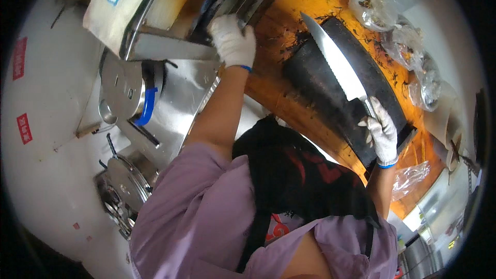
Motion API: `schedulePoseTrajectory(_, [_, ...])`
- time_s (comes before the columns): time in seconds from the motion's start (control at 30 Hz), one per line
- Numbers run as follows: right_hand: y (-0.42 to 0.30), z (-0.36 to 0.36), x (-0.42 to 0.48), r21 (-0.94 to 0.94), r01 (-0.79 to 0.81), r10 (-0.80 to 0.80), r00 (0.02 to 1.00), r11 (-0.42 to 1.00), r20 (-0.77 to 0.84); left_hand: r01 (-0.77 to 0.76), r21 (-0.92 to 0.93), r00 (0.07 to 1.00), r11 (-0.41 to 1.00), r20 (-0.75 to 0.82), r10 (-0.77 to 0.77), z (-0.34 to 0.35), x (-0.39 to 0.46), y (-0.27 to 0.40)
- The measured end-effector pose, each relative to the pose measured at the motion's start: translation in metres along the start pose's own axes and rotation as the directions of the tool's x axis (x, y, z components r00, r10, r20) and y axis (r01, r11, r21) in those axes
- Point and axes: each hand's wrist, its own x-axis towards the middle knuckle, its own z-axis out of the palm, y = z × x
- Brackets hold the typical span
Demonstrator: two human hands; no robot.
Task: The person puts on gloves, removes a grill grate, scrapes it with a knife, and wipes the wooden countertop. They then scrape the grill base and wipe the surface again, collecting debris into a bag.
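Observation:
In a white knit glove, my right hand (381,131) grips the handle of a large knife with a serrated edge (339,60). The bright blade lies above a long black board or slab (321,73), its tip pointing toward the far side. My left hand (234,42), gloved too, is at the near corner of a metal-sided box or appliance (174,46), beside its dark opening. Its fingertips are partly hidden, so whether they hold anything is unclear. Dark shreds (298,40) lie scattered around the far end of the black slab.
Knotted clear plastic bags (403,42) line the far right of the orange-brown wooden table (271,85). A crumpled plastic bag (410,178) lies near my right forearm. At left are a lidded steel pot (124,89), a ladle (107,111) and a cloth (116,13) over the box's corner.

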Motion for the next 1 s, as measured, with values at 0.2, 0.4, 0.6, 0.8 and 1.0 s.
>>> schedulePoseTrajectory(0.2, [0.003,-0.008,-0.017,0.088,0.012,-0.005,0.997,0.996,-0.076,0.072,0.278,0.997,0.958,-0.054,-0.059,0.030,0.008,-0.017])
schedulePoseTrajectory(0.4, [0.015,-0.011,-0.027,0.227,0.028,-0.010,0.997,0.974,-0.083,-0.228,-0.233,0.928,0.946,0.242,0.283,0.083,0.051,0.025])
schedulePoseTrajectory(0.6, [0.015,-0.017,-0.046,0.278,-0.129,0.164,0.981,0.952,-0.104,-0.010,0.153,0.956,0.988,0.291,-0.035,0.102,0.117,0.026])
schedulePoseTrajectory(0.8, [0.039,-0.012,-0.078,0.307,-0.068,0.153,0.953,0.949,-0.262,-0.366,-0.129,0.838,0.922,0.384,0.387,0.104,0.089,0.077])
schedulePoseTrajectory(1.0, [0.075,-0.013,-0.131,0.286,-0.020,0.215,0.707,0.958,-0.674,-0.102,-0.663,0.807,0.742,0.381,0.451,0.054,-0.017,0.131])
